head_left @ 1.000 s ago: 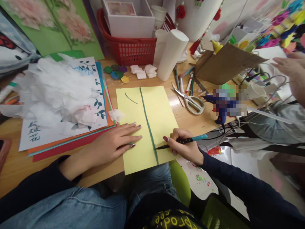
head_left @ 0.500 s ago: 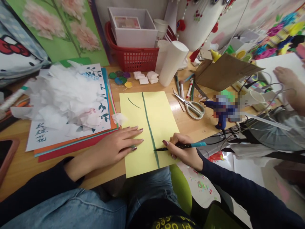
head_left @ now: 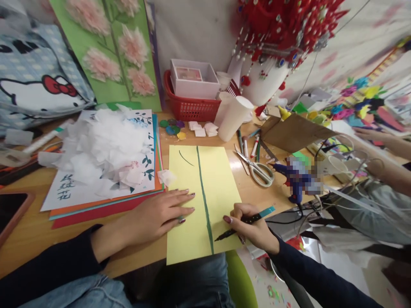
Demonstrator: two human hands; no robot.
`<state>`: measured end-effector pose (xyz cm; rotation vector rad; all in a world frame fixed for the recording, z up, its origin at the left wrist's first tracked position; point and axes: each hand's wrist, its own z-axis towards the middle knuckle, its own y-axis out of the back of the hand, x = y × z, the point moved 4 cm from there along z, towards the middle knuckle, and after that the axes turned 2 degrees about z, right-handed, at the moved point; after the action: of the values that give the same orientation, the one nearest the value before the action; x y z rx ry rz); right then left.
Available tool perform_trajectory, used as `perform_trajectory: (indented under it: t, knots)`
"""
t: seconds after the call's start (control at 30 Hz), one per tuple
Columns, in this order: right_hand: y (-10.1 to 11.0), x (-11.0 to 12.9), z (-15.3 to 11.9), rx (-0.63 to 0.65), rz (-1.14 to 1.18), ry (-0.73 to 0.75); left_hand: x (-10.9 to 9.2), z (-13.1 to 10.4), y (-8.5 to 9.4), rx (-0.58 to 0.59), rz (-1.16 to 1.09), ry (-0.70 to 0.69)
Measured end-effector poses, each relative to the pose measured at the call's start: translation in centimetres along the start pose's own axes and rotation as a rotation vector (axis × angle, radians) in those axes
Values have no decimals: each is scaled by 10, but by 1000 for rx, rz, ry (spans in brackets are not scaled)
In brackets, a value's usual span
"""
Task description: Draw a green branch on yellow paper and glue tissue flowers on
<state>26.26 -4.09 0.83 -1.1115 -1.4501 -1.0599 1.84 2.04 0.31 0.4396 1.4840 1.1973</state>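
Yellow paper (head_left: 221, 179) (likely light, creasable; hold by edges): my left hand (head_left: 160, 211) lies open on its left side; my right hand (head_left: 252, 229) grips the pen (head_left: 227, 233).

The yellow sheet (head_left: 221, 184) is smooth, matt paper on a wooden tabletop (head_left: 263, 199) with a soft sheen. From it, thin white tissue (head_left: 105, 141) lies rumpled at ten o'clock, a perforated red plastic basket (head_left: 197, 109) sits at twelve, and shiny metal-bladed scissors (head_left: 250, 164) at two.

Right hand (head_left: 255, 229) around pen (head_left: 227, 234), contact with yellow paper (head_left: 221, 188) unclear.
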Motion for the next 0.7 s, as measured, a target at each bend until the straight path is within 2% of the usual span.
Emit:
perform_trajectory:
  t: [0.07, 0.17, 0.27, 0.33, 0.43, 0.53, 0.6, 0.7]
  knots:
    - [7, 10, 10, -17, 26, 15, -1, 0, 1, 9, 13, 5]
    - [17, 36, 39, -45, 7, 129, -2, 1, 2, 18, 24, 20]
    - [20, 58, 83, -81, -46, 215, -4, 2, 2, 34, 19, 28]
    - [16, 64, 118, -109, -89, 230, -4, 3, 2, 30, 5, 29]
    - [1, 61, 172, -128, -116, 227, -6, 4, 4, 7, -14, 17]
    - [-15, 55, 210, -201, -155, 381, -7, 4, 6, 27, 9, 30]
    - [-24, 49, 225, -246, -187, 464, -7, 3, 6, 48, 33, 32]
    - [-30, 38, 234, -249, -214, 486, -7, 3, 6, 22, 29, 10]
